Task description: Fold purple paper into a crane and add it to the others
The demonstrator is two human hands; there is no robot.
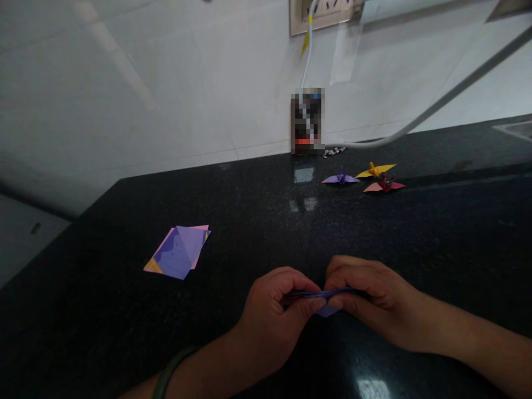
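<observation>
Between both hands, just above the dark countertop, is a folded purple origami paper [328, 311]. My left hand [276, 316] pinches it from the left with thumb and fingertips. From the right, my right hand [369, 293] grips the same paper, its thumb close beside the left thumb. The paper's upper layers look thin and pressed together; most of the rest is hidden behind my fingers. A green bangle [172, 368] circles my left wrist.
Purple and pink paper sheets [178, 252] lie at left. Toward the wall stand a purple paper crane [341, 178], a yellow paper crane [375, 170] and a red paper crane [384, 184]. A pixelated upright object [307, 122] and a grey cable [415, 124] are behind them.
</observation>
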